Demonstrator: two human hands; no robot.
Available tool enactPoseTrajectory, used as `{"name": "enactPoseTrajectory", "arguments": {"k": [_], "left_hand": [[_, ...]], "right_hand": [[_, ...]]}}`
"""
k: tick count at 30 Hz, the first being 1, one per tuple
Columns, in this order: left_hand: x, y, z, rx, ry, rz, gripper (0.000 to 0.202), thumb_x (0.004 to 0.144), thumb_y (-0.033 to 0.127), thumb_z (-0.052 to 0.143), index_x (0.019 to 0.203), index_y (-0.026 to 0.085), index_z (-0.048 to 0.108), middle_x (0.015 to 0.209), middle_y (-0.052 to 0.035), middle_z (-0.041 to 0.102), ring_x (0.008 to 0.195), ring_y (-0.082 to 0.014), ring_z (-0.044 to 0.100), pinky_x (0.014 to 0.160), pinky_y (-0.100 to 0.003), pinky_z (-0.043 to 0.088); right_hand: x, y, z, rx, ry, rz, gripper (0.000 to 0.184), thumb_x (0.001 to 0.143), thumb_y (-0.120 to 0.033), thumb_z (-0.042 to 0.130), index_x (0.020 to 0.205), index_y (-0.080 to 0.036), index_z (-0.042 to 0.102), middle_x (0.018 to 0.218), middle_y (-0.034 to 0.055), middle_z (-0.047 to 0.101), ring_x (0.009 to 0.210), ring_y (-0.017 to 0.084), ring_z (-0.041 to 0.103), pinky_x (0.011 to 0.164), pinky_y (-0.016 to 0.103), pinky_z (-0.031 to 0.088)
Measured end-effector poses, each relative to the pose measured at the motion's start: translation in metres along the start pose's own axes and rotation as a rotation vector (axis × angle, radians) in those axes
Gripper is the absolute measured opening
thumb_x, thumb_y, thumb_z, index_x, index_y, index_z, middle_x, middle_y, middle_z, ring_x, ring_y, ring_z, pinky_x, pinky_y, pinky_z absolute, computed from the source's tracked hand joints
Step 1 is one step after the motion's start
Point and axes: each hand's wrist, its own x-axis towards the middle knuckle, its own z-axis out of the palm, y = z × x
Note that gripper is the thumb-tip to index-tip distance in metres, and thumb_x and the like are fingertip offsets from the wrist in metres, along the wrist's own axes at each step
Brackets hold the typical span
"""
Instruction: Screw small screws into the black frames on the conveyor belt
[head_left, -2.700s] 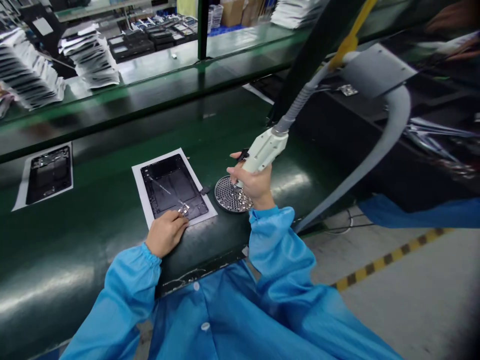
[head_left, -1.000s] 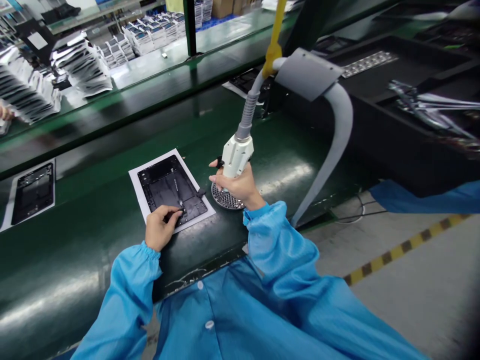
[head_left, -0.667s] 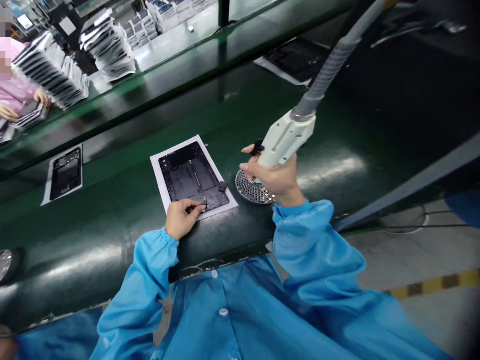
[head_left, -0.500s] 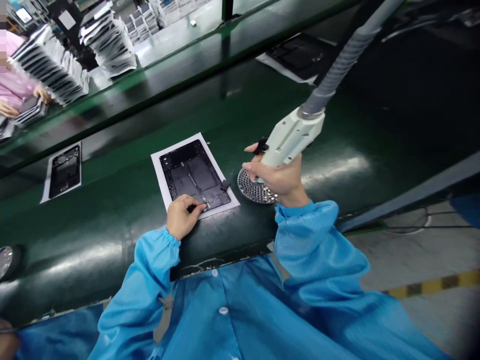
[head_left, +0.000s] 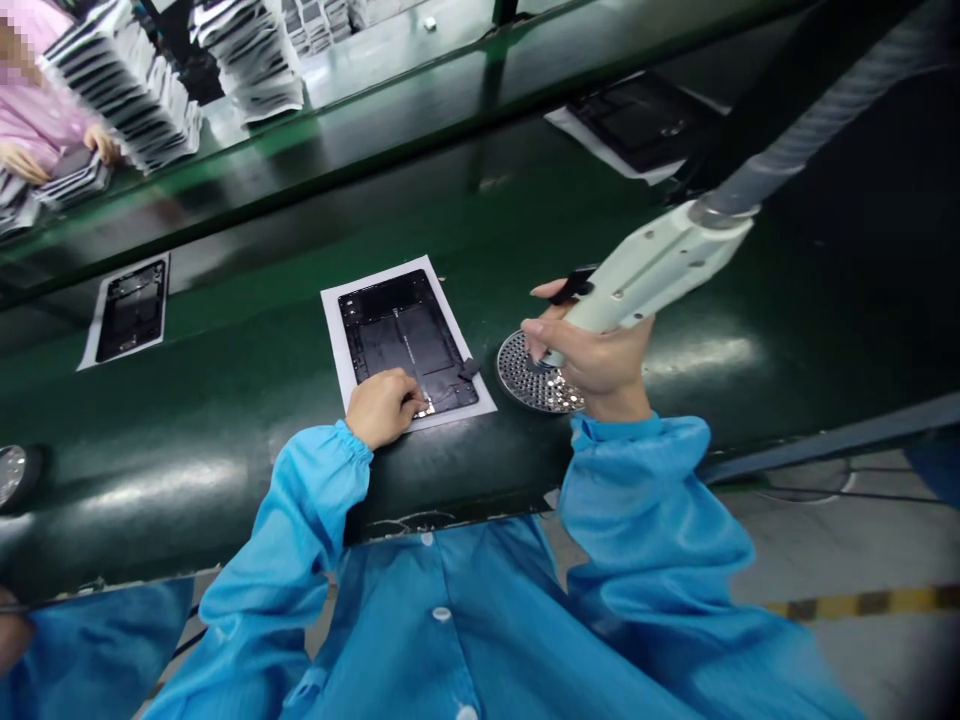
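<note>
My right hand (head_left: pixel 607 360) is wrapped round a pale green electric screwdriver (head_left: pixel 652 265), which leans up to the right on a grey corrugated hose. Its lower end is over a round metal dish with many holes (head_left: pixel 525 380), and my hand hides the exact contact. My left hand (head_left: pixel 386 408) rests at the near edge of an opened black tablet (head_left: pixel 405 335), fingertips pinched together at its lower edge; what they hold, if anything, is too small to make out. Beneath the tablet lies a white sheet (head_left: pixel 335 330).
Another opened tablet (head_left: pixel 135 308) lies at the left, and a third (head_left: pixel 645 125) at the back right. Tall stacks of wrapped panels (head_left: pixel 124 85) stand across the bench beside a person in a pink sleeve (head_left: pixel 56 120). A second round dish (head_left: pixel 11 472) sits at the left edge.
The screwdriver has tilted further over to the right, its tip still by the dish. My left hand stays at the tablet's near edge, its fingers turned slightly. The whole view has shifted a little.
</note>
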Motion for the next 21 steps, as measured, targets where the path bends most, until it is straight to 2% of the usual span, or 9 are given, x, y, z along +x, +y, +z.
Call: {"name": "enactPoseTrajectory", "arguments": {"k": [3, 6, 9, 11, 14, 17, 21], "left_hand": [[-0.005, 0.002, 0.004, 0.044, 0.029, 0.011, 0.013, 0.087, 0.025, 0.059, 0.085, 0.021, 0.072, 0.089, -0.0024, 0.066, 0.083, -0.0175, 0.061, 0.068, -0.028, 0.046], [-0.017, 0.001, 0.008, 0.112, 0.043, 0.126, 0.023, 0.094, 0.029, 0.050, 0.094, 0.020, 0.072, 0.091, -0.0052, 0.066, 0.088, -0.0191, 0.060, 0.073, -0.031, 0.046], [-0.028, -0.005, 0.013, 0.182, 0.110, 0.268, 0.026, 0.095, 0.032, 0.049, 0.101, 0.022, 0.072, 0.100, -0.0073, 0.066, 0.099, -0.0235, 0.058, 0.086, -0.041, 0.044], [-0.029, -0.010, 0.017, 0.209, 0.197, 0.315, 0.024, 0.094, 0.029, 0.050, 0.104, 0.026, 0.072, 0.111, -0.0073, 0.065, 0.113, -0.0270, 0.053, 0.098, -0.051, 0.036], [-0.021, -0.015, 0.026, 0.208, 0.281, 0.300, 0.024, 0.093, 0.025, 0.051, 0.105, 0.027, 0.072, 0.118, -0.0077, 0.063, 0.124, -0.0290, 0.047, 0.107, -0.057, 0.026], [-0.012, -0.017, 0.032, 0.167, 0.297, 0.251, 0.024, 0.094, 0.027, 0.051, 0.106, 0.026, 0.072, 0.118, -0.0083, 0.063, 0.124, -0.0281, 0.049, 0.107, -0.057, 0.028], [-0.009, -0.018, 0.035, 0.110, 0.305, 0.221, 0.024, 0.094, 0.030, 0.050, 0.106, 0.028, 0.071, 0.122, -0.0077, 0.062, 0.125, -0.0270, 0.048, 0.109, -0.058, 0.027]], "right_hand": [[-0.001, -0.002, 0.005, 0.086, -0.005, -0.019, 0.026, 0.063, -0.024, 0.081, 0.084, -0.023, 0.066, 0.043, -0.0085, 0.056, 0.035, 0.011, 0.049, 0.041, 0.028, 0.044], [-0.008, -0.007, 0.018, 0.188, -0.074, 0.001, 0.026, 0.065, -0.023, 0.079, 0.088, -0.021, 0.066, 0.046, -0.0086, 0.057, 0.036, 0.011, 0.051, 0.042, 0.026, 0.046], [-0.018, -0.009, 0.039, 0.220, -0.172, 0.060, 0.027, 0.068, -0.021, 0.076, 0.092, -0.021, 0.064, 0.047, -0.0089, 0.058, 0.038, 0.011, 0.052, 0.043, 0.026, 0.046], [-0.023, -0.009, 0.054, 0.207, -0.208, 0.086, 0.026, 0.069, -0.019, 0.074, 0.092, -0.021, 0.063, 0.047, -0.0089, 0.057, 0.038, 0.011, 0.053, 0.043, 0.025, 0.046], [-0.023, -0.006, 0.073, 0.160, -0.225, 0.089, 0.024, 0.070, -0.018, 0.071, 0.092, -0.020, 0.061, 0.047, -0.0086, 0.057, 0.039, 0.010, 0.053, 0.045, 0.026, 0.046], [-0.021, 0.000, 0.086, 0.112, -0.205, 0.095, 0.023, 0.069, -0.019, 0.070, 0.089, -0.019, 0.061, 0.046, -0.0087, 0.056, 0.038, 0.010, 0.051, 0.044, 0.026, 0.046], [-0.022, 0.008, 0.093, 0.086, -0.211, 0.120, 0.022, 0.068, -0.020, 0.069, 0.088, -0.019, 0.060, 0.046, -0.0086, 0.055, 0.038, 0.010, 0.051, 0.045, 0.026, 0.046]]}}
